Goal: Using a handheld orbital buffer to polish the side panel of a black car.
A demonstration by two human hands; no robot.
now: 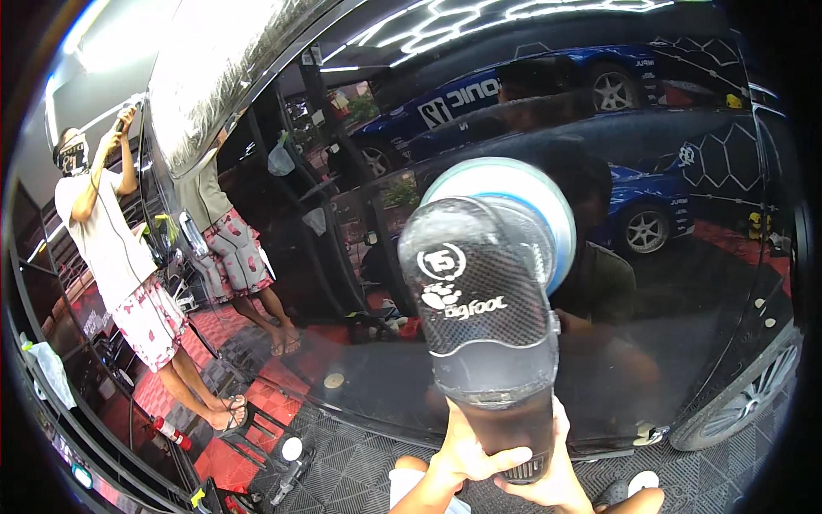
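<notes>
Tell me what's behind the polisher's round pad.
Behind the pad of the polisher, held by both hands, lies the glossy black car door panel, mirroring blue cars. The patch of paint directly under the pad is covered.

Both forearms come up from the near edge, close together and angled slightly toward each other. The left hand (467,450) sits a little farther out, thumb stretched rightward and fingers curled round the near end of the polisher (488,317). The right hand (552,471) cups the same end from the right and beneath, palm turned inward, fingers wrapped tight. The two hands nearly meet, wrists held straight, forearms bare.
</notes>
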